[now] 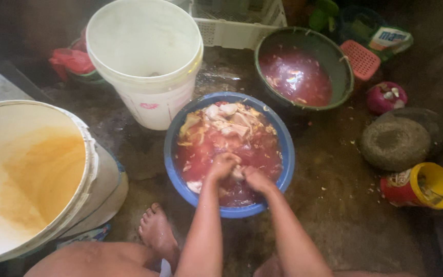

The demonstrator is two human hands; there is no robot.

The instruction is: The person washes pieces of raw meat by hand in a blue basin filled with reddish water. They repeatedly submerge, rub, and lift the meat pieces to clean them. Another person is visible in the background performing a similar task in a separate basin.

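A blue basin [172,149] on the wet floor holds reddish water and several pale pieces of raw meat [229,121] piled toward its far side. My left hand [222,165] and my right hand [255,178] are both down in the near half of the basin, close together, fingers curled around a pale piece [238,173] between them. Part of each hand is under the reddish water.
A white bucket [147,97] stands behind the basin. A large stained bucket [37,174] sits at left. A green bowl [342,66] of red liquid is behind right. A stone mortar [396,142], a yellow-rimmed tub [437,184] and a white crate [232,31] are nearby. My bare foot [156,233] rests near the basin.
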